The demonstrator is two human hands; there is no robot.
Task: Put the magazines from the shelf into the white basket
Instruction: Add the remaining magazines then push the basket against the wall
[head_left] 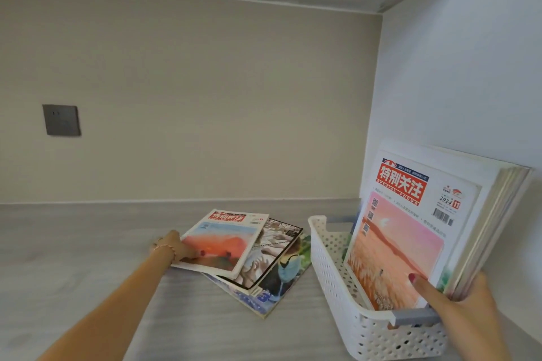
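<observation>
We see left hand [170, 248] gripping top magazine [224, 243] mid-frame — right hand [457, 299] clasping upright stack [425, 228] in white basket [337, 275], lower right.

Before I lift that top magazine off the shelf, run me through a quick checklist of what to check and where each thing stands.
1. Left hand grips the top magazine with the orange cover at its near-left corner: ok.
2. That magazine lies uppermost on the loose pile: ok.
3. Right hand holds the upright magazines standing in the white perforated plastic basket: ok.
4. Open space in the basket to the left of the upright magazines: ok.
5. Basket sits fully on the grey wooden shelf: cannot tell, its near-right corner is out of frame.
</observation>
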